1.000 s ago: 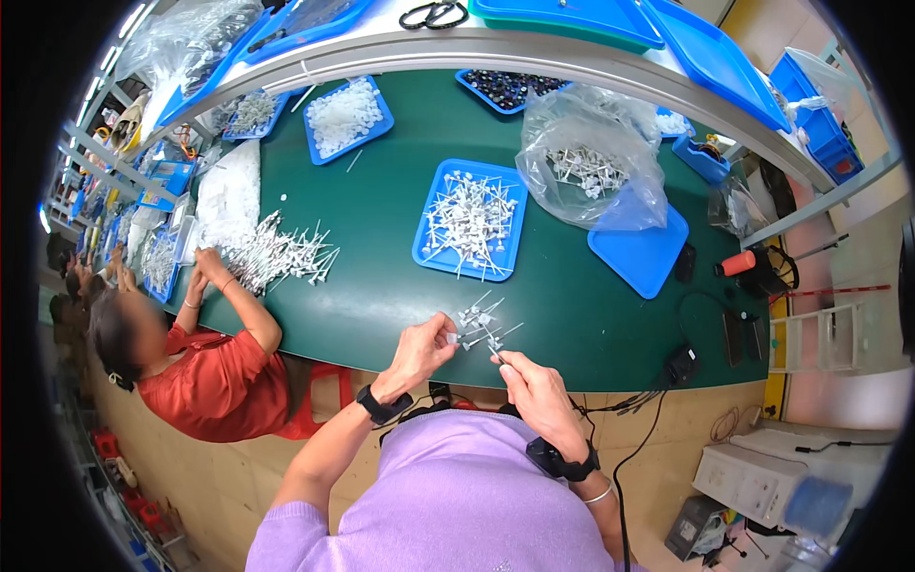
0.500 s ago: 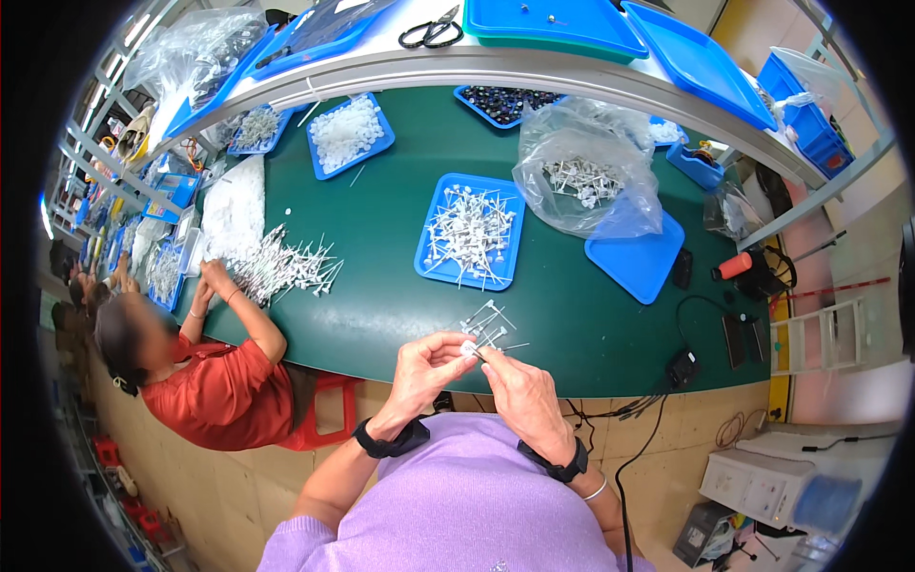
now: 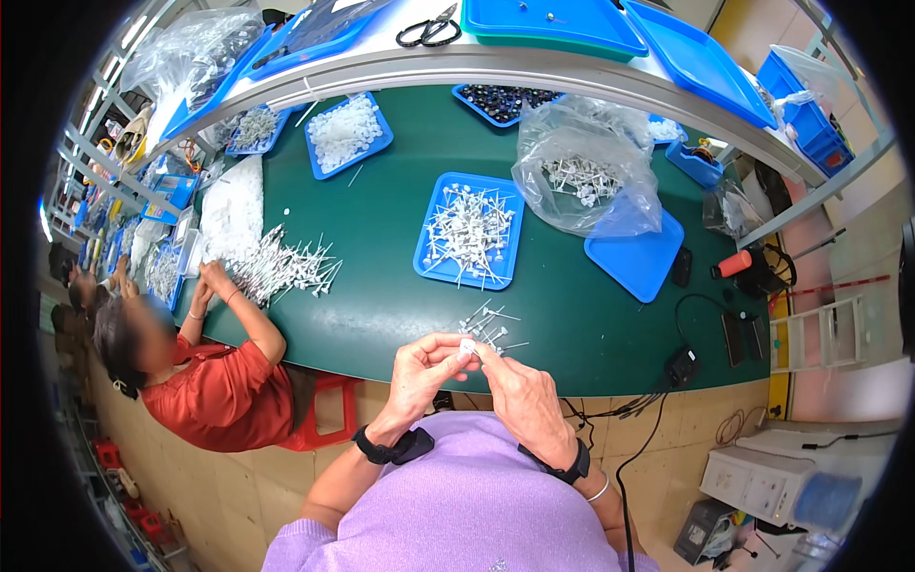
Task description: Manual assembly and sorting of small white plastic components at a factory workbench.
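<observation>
A small white round-headed part (image 3: 468, 346) is pinched between the thumb and fingers of my left hand (image 3: 424, 374). My right hand (image 3: 521, 389) closes its thumb and fingertips on the same part from the other side; whether it also grips a thin stem is too small to tell. Just beyond my fingertips, several white-headed pins (image 3: 488, 322) with thin metal stems lie loose on the green table (image 3: 381, 257). Farther off stands a blue tray (image 3: 420, 259) heaped with the same kind of pins.
A clear plastic bag (image 3: 538, 181) of pins partly covers another blue tray (image 3: 637, 257) at right. Trays of white caps (image 3: 345, 135) and dark pieces (image 3: 505, 103) stand farther back. Left, a co-worker in red (image 3: 224, 391) handles parts beside a pin pile (image 3: 286, 262). Scissors (image 3: 429, 31) lie on the shelf.
My fingers have shifted slightly around the small white part, and the part is turned a little. One loose pin beyond my hands appears to lie differently.
</observation>
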Tool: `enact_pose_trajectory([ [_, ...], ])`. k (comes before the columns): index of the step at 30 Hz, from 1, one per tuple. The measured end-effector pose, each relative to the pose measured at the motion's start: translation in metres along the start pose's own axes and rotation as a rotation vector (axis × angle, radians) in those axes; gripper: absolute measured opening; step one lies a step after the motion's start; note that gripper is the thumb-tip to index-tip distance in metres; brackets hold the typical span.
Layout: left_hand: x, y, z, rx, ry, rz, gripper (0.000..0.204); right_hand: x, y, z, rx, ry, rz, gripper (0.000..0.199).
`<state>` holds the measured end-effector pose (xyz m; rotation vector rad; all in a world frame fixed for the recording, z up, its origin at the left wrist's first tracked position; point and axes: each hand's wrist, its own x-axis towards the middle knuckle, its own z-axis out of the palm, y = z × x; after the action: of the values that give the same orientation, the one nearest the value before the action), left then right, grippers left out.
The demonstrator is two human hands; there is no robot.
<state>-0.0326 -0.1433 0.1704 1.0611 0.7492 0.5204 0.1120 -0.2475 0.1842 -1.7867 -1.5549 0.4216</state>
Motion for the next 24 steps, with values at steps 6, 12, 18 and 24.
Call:
enact_pose_trajectory([
  [6,0.001,0.0,0.0,0.005,0.014,0.014,0.026,0.003,-0.004,-0.001,-0.035,0.004,0.003,0.04],
  [12,0.001,-0.006,0.005,0.015,0.074,0.096,0.025,0.005,-0.012,-0.002,-0.079,-0.028,0.071,0.041],
  [18,0.003,-0.008,0.003,-0.028,0.074,0.104,0.024,0.009,-0.011,-0.003,0.058,-0.02,0.053,0.04],
  [24,0.004,-0.001,0.003,-0.037,0.077,0.085,0.023,0.013,-0.006,-0.002,0.112,-0.01,0.004,0.04],
])
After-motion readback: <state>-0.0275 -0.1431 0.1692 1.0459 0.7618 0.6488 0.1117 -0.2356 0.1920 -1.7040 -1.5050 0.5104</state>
